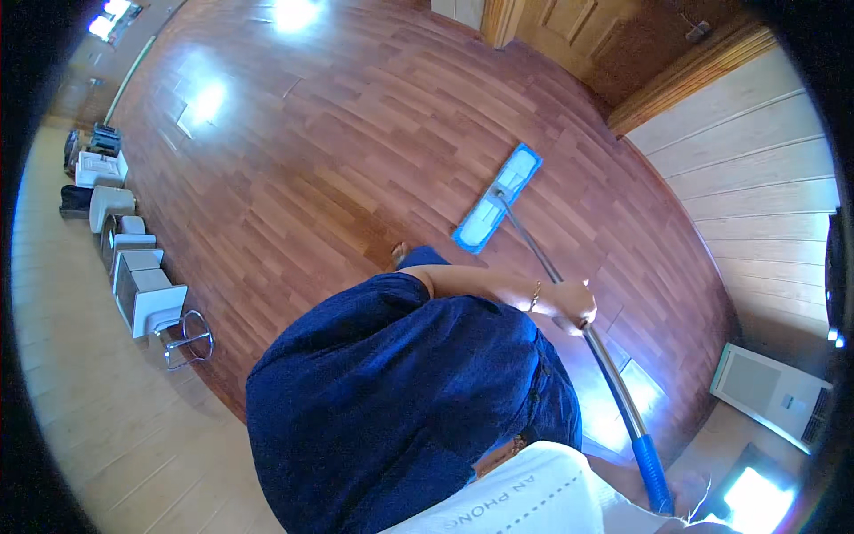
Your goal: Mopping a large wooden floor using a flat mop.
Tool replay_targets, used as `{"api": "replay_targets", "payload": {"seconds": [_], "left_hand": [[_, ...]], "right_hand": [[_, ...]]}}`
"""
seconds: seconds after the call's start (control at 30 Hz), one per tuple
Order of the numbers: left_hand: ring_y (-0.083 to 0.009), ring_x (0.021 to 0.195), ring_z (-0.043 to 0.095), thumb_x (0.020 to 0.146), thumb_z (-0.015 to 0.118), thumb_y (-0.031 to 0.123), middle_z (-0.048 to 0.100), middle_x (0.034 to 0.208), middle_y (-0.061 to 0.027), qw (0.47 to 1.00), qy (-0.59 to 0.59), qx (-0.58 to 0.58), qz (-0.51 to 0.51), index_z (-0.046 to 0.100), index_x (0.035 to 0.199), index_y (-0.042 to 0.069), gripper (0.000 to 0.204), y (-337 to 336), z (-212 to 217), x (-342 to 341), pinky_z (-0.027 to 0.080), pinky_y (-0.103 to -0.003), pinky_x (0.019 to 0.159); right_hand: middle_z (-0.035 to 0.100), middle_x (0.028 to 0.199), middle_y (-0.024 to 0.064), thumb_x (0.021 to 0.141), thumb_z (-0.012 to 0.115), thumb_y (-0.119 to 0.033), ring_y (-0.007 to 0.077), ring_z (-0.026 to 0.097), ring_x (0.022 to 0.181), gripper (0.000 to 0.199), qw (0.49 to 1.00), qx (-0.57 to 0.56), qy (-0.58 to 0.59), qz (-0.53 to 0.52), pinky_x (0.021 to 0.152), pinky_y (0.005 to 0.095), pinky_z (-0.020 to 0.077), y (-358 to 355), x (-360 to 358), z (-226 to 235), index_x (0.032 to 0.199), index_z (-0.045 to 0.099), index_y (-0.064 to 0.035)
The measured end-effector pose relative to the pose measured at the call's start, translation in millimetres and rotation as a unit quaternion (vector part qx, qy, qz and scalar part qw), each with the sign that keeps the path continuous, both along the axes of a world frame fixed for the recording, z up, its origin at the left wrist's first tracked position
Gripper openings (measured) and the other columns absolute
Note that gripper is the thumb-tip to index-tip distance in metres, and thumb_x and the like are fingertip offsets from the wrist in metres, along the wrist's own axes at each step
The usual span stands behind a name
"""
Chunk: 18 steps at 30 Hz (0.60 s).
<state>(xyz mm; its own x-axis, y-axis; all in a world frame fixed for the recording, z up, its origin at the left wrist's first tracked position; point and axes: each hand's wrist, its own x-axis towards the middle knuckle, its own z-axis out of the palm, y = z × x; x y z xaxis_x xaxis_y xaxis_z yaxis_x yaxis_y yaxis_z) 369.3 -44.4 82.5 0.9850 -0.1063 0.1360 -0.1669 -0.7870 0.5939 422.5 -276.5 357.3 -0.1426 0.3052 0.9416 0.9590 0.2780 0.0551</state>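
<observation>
A flat mop with a blue-edged, pale rectangular head [498,198] lies on the wood-pattern floor ahead of me. Its metal pole [614,378] slants back toward the lower right and ends in a blue grip [652,472]. My left hand [572,305], with a gold bracelet at the wrist, is closed round the middle of the pole. At the blue grip's end, my right hand [687,491] is dim and partly cut off, but it appears wrapped round the handle. Dark blue clothing and a white printed cloth cover much of the lower picture.
White and grey box-like items [147,289] line the left wall, with a round metal frame [189,340] beside them. A wooden door [569,36] stands at the far right, next to a pale panelled wall [756,160]. A white appliance [769,392] is at the right.
</observation>
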Motion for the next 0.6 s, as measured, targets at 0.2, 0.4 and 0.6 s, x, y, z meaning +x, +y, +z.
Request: {"api": "replay_targets", "payload": {"seconds": [0.2, 0.4, 0.6], "left_hand": [[-0.0322, 0.063, 0.061, 0.063, 0.063, 0.029, 0.060, 0.059, -0.0090, 0.999, 0.005, -0.027, 0.046, 0.061, 0.058, 0.013, 0.016, 2.1, -6.8, -39.4, 0.046, -0.048, 0.072], [-0.0343, 0.067, 0.062, 0.061, 0.062, 0.024, 0.062, 0.063, -0.0115, 0.977, 0.068, -0.030, 0.202, 0.065, 0.063, 0.011, 0.014, 40.7, -20.6, -105.1, 0.048, -0.049, 0.063], [-0.0353, 0.070, 0.062, 0.061, 0.064, 0.025, 0.062, 0.066, -0.0125, 0.937, 0.076, -0.025, 0.340, 0.064, 0.066, 0.011, 0.015, 100.4, -32.1, -176.0, 0.048, -0.047, 0.063]], "right_hand": [[0.049, 0.059, 0.0074, 0.096, 0.040, -0.039, 0.0224, 0.048, 0.057, 0.043, 0.988, 0.003, 0.153, 0.011, 0.061, 0.0431, 0.0399, 1.3, -0.3, -26.7, 0.071, 0.052, -0.0061], [0.049, 0.059, 0.0029, 0.093, 0.046, -0.040, 0.0180, 0.047, 0.057, 0.033, 0.936, -0.107, 0.257, 0.216, 0.065, 0.0399, 0.0396, 49.6, -7.5, -62.2, 0.078, 0.050, -0.0114], [0.053, 0.061, 0.0022, 0.090, 0.057, -0.040, 0.0186, 0.055, 0.057, 0.032, 0.835, -0.183, 0.305, 0.420, 0.062, 0.0369, 0.0423, 134.0, -49.7, -85.4, 0.078, 0.053, -0.0108]]}}
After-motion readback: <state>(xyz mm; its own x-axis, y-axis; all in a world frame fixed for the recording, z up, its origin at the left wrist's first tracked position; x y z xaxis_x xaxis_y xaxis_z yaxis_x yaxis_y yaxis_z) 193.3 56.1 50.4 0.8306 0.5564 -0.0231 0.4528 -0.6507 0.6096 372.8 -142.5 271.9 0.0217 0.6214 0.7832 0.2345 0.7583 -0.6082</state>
